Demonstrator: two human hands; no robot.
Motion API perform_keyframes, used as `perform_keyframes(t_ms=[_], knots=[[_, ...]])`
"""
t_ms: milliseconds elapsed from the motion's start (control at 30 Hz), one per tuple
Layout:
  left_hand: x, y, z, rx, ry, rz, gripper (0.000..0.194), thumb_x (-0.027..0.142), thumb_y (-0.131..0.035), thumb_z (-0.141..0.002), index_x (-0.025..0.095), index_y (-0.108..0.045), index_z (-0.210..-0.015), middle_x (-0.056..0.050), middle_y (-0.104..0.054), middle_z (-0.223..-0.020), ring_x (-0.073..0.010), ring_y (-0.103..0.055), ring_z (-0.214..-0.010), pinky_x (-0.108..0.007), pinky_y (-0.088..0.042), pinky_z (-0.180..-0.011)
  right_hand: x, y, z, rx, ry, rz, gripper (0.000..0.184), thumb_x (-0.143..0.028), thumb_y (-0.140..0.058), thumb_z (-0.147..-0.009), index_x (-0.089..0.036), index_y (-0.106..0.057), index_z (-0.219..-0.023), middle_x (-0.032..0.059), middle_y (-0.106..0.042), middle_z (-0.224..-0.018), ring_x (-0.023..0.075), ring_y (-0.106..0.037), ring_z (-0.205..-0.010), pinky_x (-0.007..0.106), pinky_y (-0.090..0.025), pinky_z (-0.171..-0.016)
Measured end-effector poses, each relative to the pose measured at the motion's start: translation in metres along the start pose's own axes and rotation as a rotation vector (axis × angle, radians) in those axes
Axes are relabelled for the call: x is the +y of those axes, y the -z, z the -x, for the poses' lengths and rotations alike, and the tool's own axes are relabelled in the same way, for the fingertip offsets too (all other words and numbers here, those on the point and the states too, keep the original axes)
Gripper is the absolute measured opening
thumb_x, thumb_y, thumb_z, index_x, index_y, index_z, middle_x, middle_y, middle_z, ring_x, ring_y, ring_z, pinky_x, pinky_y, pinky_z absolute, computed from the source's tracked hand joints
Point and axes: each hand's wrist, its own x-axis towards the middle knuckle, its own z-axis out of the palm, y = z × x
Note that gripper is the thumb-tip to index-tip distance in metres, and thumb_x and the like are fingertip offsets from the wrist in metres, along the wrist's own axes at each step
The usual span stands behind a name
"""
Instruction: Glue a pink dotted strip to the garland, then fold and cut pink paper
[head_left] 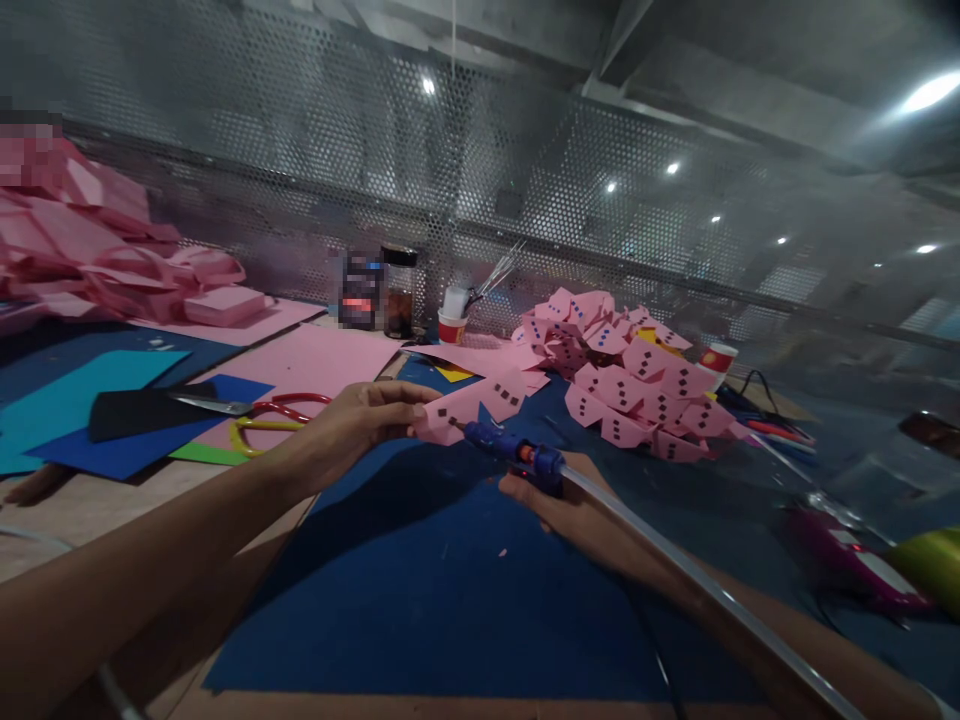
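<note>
Between the thumb and fingers of my left hand [367, 425] is a folded pink paper piece [484, 402] marked with small dark squares. My right hand [566, 500] grips a blue glue gun [510, 445] with a long clear glue stick [675, 560] running out of its back. The gun's nozzle meets or nearly meets the paper's near edge; I cannot tell whether they touch. Both hands are above a dark blue sheet [420, 600]. Beyond my right hand lies a heap of similar folded pink pieces [637, 375] with dark or blue marks.
Red-handled scissors [247, 405] and yellow-handled ones [259, 437] lie on coloured sheets at left. A large pink paper pile [97, 250] stands behind them. Paper cups [451, 325] and a dark-lidded jar [400, 300] stand at the back. A magenta tool [855, 560] lies at right.
</note>
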Motion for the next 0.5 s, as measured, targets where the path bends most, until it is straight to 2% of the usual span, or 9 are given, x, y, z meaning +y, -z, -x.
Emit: perform_keyframes(t_ms=[200, 500], knots=[[0.0029, -0.0030, 0.0014, 0.010, 0.012, 0.020, 0.025, 0.024, -0.084, -0.072, 0.020, -0.082, -0.097, -0.006, -0.080, -0.098, -0.0168, -0.072, -0.086, -0.024, -0.058, -0.083, -0.0037, 0.0014, 0.0018, -0.009, 0.014, 0.011, 0.044, -0.053, -0.065, -0.091, -0.019, -0.048, -0.068, -0.0037, -0.049, -0.056, 0.0084, -0.044, -0.048, 0.021, -0.030, -0.045], [0.0002, 0.0001, -0.0013, 0.044, -0.009, -0.024, 0.028, 0.027, -0.084, -0.071, 0.020, -0.082, -0.098, -0.008, -0.080, -0.095, -0.0188, -0.072, -0.079, -0.030, -0.060, -0.081, 0.0020, 0.0028, 0.0025, 0.015, 0.010, -0.006, 0.048, -0.060, -0.065, -0.089, -0.019, -0.051, -0.068, -0.0026, -0.049, -0.054, 0.0093, -0.043, -0.045, 0.023, -0.029, -0.042]])
